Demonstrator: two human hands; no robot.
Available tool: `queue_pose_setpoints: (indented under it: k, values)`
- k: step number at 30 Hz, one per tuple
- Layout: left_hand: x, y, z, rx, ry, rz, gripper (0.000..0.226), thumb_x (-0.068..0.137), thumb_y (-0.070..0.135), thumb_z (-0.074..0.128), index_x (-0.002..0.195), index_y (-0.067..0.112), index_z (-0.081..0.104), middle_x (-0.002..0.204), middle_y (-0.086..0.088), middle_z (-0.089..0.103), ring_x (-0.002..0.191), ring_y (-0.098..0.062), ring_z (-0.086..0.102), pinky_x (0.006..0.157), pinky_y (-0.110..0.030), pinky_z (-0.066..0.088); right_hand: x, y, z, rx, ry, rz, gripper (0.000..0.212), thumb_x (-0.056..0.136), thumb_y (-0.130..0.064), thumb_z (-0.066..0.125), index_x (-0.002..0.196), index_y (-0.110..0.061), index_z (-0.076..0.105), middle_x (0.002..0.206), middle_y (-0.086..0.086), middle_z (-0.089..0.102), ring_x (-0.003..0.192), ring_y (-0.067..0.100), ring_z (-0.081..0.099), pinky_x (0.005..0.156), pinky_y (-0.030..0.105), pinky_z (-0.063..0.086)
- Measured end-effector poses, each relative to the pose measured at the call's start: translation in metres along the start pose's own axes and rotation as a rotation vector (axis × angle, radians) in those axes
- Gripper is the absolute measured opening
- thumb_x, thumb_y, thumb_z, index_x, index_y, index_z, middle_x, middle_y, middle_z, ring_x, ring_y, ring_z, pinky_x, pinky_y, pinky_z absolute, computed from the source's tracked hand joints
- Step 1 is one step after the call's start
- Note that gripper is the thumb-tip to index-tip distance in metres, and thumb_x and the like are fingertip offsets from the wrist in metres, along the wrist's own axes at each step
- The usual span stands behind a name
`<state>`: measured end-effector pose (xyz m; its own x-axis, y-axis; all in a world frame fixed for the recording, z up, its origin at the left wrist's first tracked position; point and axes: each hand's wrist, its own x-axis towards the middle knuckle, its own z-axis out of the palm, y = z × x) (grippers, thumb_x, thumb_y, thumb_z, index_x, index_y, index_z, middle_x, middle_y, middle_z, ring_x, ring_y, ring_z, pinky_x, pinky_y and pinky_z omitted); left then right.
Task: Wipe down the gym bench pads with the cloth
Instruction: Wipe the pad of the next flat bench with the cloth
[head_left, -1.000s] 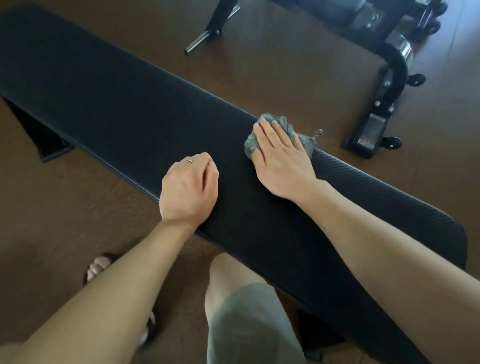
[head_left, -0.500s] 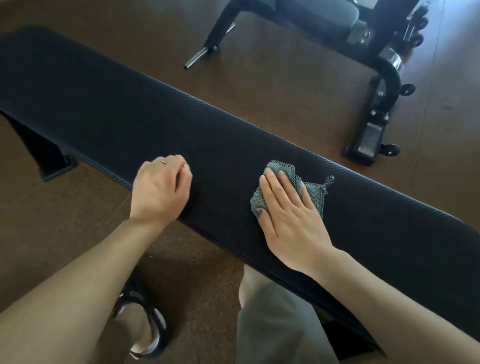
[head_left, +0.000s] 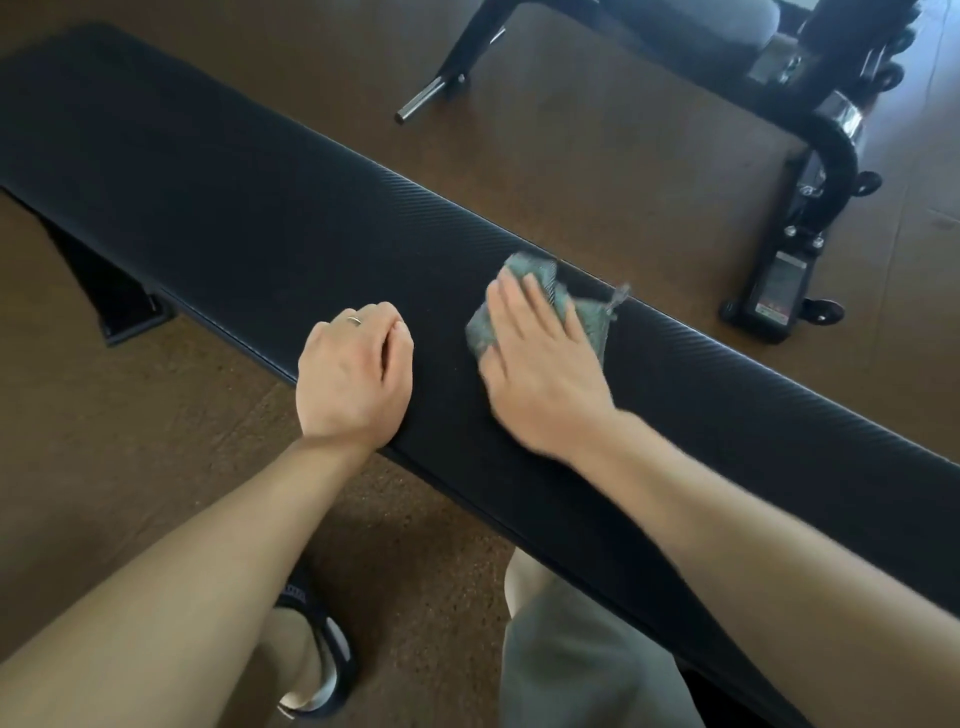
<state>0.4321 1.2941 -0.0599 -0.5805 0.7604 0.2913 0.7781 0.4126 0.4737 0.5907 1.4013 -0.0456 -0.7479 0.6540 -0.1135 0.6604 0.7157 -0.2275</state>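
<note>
A: Knee (head_left: 524, 582) and sandal (head_left: 317, 660) are showing nearest, on the brown floor (head_left: 130, 441). What are the hands doing above them?

B: The left hand (head_left: 353, 374) is resting on the near edge of the bench pad (head_left: 234, 208), its fingers curled under loosely and holding nothing. The right hand (head_left: 540, 364) is lying flat, fingers straight and together, pressing the cloth (head_left: 530, 270) onto the pad close to its far edge.

A: So which step is under way?

B: Wiping, I'd judge, around the pad's middle. The right hand is blurring, so it seems to be mid-stroke.

A: And next?

B: Probably working the cloth along the long stretch at the left, keeping pressure even. Beyond the pad, another machine's black frame (head_left: 831, 156) is standing on the floor.
</note>
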Motion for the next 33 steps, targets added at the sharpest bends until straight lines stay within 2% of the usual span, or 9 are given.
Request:
queue_pose_setpoints:
  k: [2, 5, 10, 17, 20, 23, 26, 29, 33]
  values:
    - [0.000, 0.000, 0.000, 0.010, 0.009, 0.007, 0.028, 0.098, 0.020, 0.035, 0.073, 0.013, 0.047, 0.067, 0.000, 0.051, 0.065, -0.025, 0.045, 0.073, -0.041, 0.039, -0.042, -0.026, 0.009, 0.005, -0.007, -0.140, 0.071, 0.102, -0.043, 0.014, 0.165, -0.011, 0.009, 0.174, 0.006, 0.003, 0.160, 0.023, -0.004, 0.129, 0.049, 0.001]
    - [-0.001, 0.000, 0.000, 0.005, 0.018, -0.001, 0.029, 0.099, 0.019, 0.037, 0.074, 0.013, 0.050, 0.069, 0.002, 0.054, 0.067, -0.025, 0.048, 0.069, -0.037, 0.036, -0.087, -0.051, 0.028, -0.022, -0.038, -0.261, 0.068, 0.107, -0.041, 0.024, 0.165, -0.012, 0.003, 0.173, 0.005, -0.005, 0.159, 0.023, -0.014, 0.128, 0.050, -0.002]
    - [0.000, 0.002, -0.001, -0.009, 0.018, -0.020, 0.028, 0.100, 0.018, 0.038, 0.074, 0.015, 0.049, 0.070, 0.005, 0.054, 0.068, -0.022, 0.049, 0.072, -0.034, 0.035, -0.088, -0.046, 0.038, -0.125, 0.016, -0.316, 0.070, 0.106, -0.036, 0.036, 0.165, -0.010, 0.006, 0.173, 0.008, 0.001, 0.160, 0.027, -0.005, 0.129, 0.050, 0.004]
    - [0.000, 0.003, -0.002, -0.025, 0.003, -0.047, 0.029, 0.100, 0.020, 0.037, 0.076, 0.015, 0.051, 0.072, 0.006, 0.055, 0.071, -0.021, 0.050, 0.072, -0.034, 0.034, -0.064, -0.060, 0.036, -0.173, 0.072, -0.323, 0.069, 0.109, -0.038, 0.036, 0.164, -0.005, 0.011, 0.172, 0.012, 0.008, 0.160, 0.027, 0.002, 0.129, 0.049, 0.002]
    - [-0.001, 0.003, -0.003, -0.029, 0.015, -0.059, 0.029, 0.099, 0.022, 0.035, 0.076, 0.013, 0.050, 0.073, 0.002, 0.056, 0.073, -0.024, 0.050, 0.072, -0.039, 0.040, -0.082, -0.043, 0.030, -0.180, 0.060, -0.300, 0.071, 0.107, -0.041, 0.039, 0.164, -0.006, 0.012, 0.172, 0.011, 0.008, 0.159, 0.026, 0.004, 0.128, 0.046, 0.002]
    - [-0.001, 0.004, -0.001, -0.042, -0.004, -0.080, 0.030, 0.098, 0.024, 0.032, 0.075, 0.014, 0.049, 0.071, 0.002, 0.054, 0.072, -0.024, 0.050, 0.073, -0.039, 0.040, -0.135, -0.002, 0.027, -0.245, 0.014, -0.314, 0.070, 0.107, -0.038, 0.038, 0.164, -0.005, 0.011, 0.172, 0.012, 0.006, 0.160, 0.028, 0.005, 0.129, 0.050, 0.012]
    - [0.000, 0.004, -0.001, -0.031, 0.000, -0.071, 0.031, 0.096, 0.025, 0.030, 0.074, 0.015, 0.048, 0.068, 0.002, 0.052, 0.069, -0.025, 0.049, 0.070, -0.039, 0.041, -0.171, 0.028, 0.025, -0.279, 0.024, -0.310, 0.069, 0.105, -0.038, 0.038, 0.163, -0.005, 0.019, 0.172, 0.012, 0.012, 0.159, 0.028, 0.012, 0.123, 0.051, 0.021]
    - [0.001, 0.005, 0.000, -0.020, 0.004, -0.064, 0.031, 0.096, 0.025, 0.030, 0.073, 0.014, 0.048, 0.067, 0.000, 0.052, 0.068, -0.027, 0.049, 0.068, -0.039, 0.041, -0.154, 0.020, 0.023, -0.231, 0.004, -0.319, 0.070, 0.106, -0.043, 0.035, 0.164, -0.008, 0.018, 0.172, 0.009, 0.011, 0.159, 0.026, 0.009, 0.128, 0.050, 0.018]
    - [0.001, 0.004, 0.000, -0.010, 0.007, -0.072, 0.031, 0.098, 0.024, 0.031, 0.075, 0.014, 0.049, 0.071, -0.001, 0.055, 0.069, -0.027, 0.050, 0.071, -0.043, 0.043, -0.070, -0.021, 0.020, -0.079, 0.035, -0.246, 0.069, 0.108, -0.048, 0.025, 0.164, -0.011, 0.015, 0.173, 0.007, 0.011, 0.160, 0.022, 0.003, 0.129, 0.045, 0.006]
